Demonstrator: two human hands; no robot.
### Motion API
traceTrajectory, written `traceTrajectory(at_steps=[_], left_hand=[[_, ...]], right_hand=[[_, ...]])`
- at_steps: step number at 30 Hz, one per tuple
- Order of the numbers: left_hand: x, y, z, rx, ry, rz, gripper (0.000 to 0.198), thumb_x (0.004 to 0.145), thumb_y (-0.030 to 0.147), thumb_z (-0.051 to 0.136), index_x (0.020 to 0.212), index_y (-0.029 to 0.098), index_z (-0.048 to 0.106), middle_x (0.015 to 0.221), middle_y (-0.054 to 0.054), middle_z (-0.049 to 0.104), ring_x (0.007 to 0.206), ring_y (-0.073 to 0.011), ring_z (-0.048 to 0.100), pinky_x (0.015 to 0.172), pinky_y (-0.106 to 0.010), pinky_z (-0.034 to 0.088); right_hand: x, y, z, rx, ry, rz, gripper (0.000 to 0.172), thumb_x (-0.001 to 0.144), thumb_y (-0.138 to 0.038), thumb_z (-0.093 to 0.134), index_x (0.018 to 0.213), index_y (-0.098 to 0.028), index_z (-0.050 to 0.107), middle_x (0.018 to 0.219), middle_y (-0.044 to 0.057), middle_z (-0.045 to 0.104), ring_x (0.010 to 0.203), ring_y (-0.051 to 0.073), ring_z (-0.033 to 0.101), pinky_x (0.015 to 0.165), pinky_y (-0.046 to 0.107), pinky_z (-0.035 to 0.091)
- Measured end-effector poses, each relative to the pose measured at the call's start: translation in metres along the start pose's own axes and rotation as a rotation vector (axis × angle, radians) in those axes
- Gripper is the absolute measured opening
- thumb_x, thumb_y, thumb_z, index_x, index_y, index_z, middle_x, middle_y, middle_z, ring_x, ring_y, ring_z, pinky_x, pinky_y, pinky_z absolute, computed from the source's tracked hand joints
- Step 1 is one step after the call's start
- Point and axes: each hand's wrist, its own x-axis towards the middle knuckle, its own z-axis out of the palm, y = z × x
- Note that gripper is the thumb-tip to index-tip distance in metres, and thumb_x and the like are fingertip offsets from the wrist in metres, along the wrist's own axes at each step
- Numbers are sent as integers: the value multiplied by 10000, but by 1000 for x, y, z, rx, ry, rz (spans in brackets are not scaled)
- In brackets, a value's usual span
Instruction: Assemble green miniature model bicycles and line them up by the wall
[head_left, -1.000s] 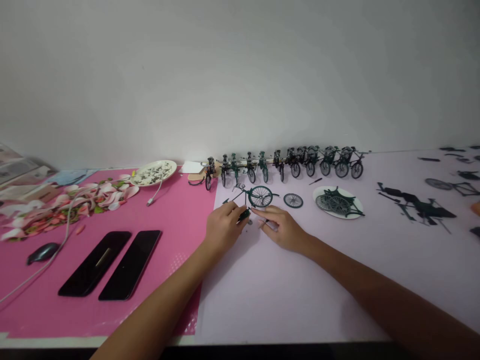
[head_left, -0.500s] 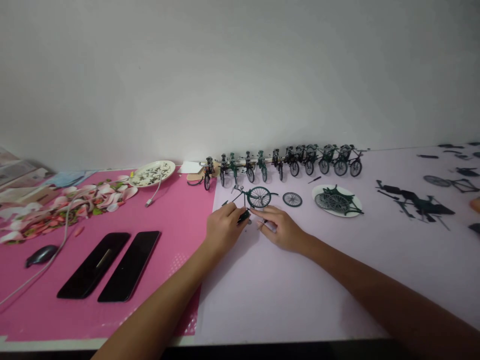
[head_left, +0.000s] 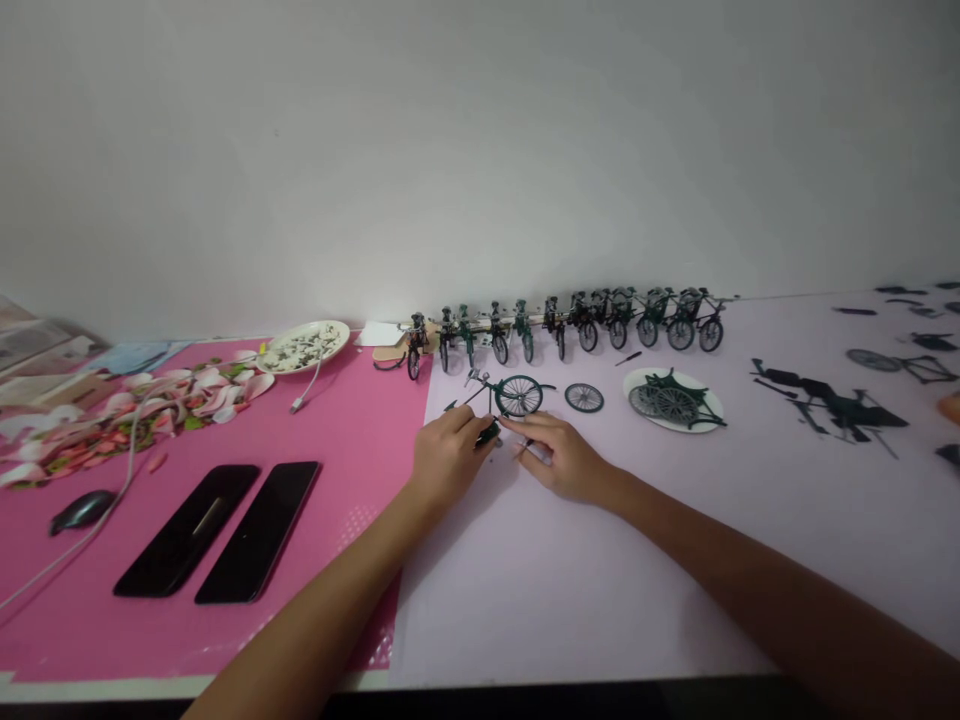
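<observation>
Tabletop spreads from left hand, pinching dark piece, to front edge.

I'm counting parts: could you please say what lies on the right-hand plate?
On the plate, grey wheels and dark green parts lie overlapping; whatever they cover cannot be seen.

Grey wall; dim light
</observation>
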Motion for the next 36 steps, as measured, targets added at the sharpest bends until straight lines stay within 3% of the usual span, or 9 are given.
traceTrajectory(at_steps=[11, 23, 26, 30, 33, 36], left_hand=[[-1, -1, 2, -23, -7, -9, 159, 977, 287, 661, 942, 192, 784, 688, -14, 622, 649, -139, 591, 567, -249, 403], [-1, -1, 3, -66, 70, -4, 129, 953, 273, 696, 934, 183, 786, 694, -15, 666, 632, -132, 618, 530, -253, 394], [1, -2, 3, -163, 81, -130, 145, 936, 310, 720, 967, 192, 798, 732, -25, 692, 625, -126, 616, 548, -240, 426], [8, -2, -1, -402, 74, -438, 211, 866, 404, 793, 950, 212, 813, 754, -26, 713, 601, -129, 589, 583, -251, 475], [13, -2, -3, -618, 73, -672, 310, 805, 470, 833, 962, 203, 819, 827, -47, 766, 631, -146, 619, 603, -269, 508], [16, 1, -2, -813, 44, -816, 397, 761, 489, 861, 1002, 176, 822, 886, -74, 793, 662, -161, 661, 607, -273, 528]], right_hand=[[0, 0, -1, -9, -20, -2, 495, 955, -169, 583, 1446, -206, 635, 774, 20, 561, 761, 203, 540, 720, 346, 503], [1, -2, 0, 2, 1, 39, 475, 947, -177, 571, 1414, -219, 653, 828, 34, 581, 777, 205, 546, 751, 362, 497], [2, -8, -5, 20, 38, 28, 413, 950, -203, 579, 1354, -209, 668, 839, 32, 581, 771, 196, 548, 740, 346, 483], [0, -16, -11, 111, 81, 68, 305, 973, -303, 586, 1260, -199, 606, 905, 39, 602, 720, 169, 537, 664, 302, 455], [0, -16, -10, 141, 141, 113, 174, 1028, -331, 495, 1144, -213, 548, 812, 7, 584, 631, 153, 508, 607, 286, 423], [3, -13, -7, 92, 235, 118, 139, 1051, -318, 450, 1043, -224, 553, 782, 5, 593, 614, 154, 510, 597, 285, 423]])
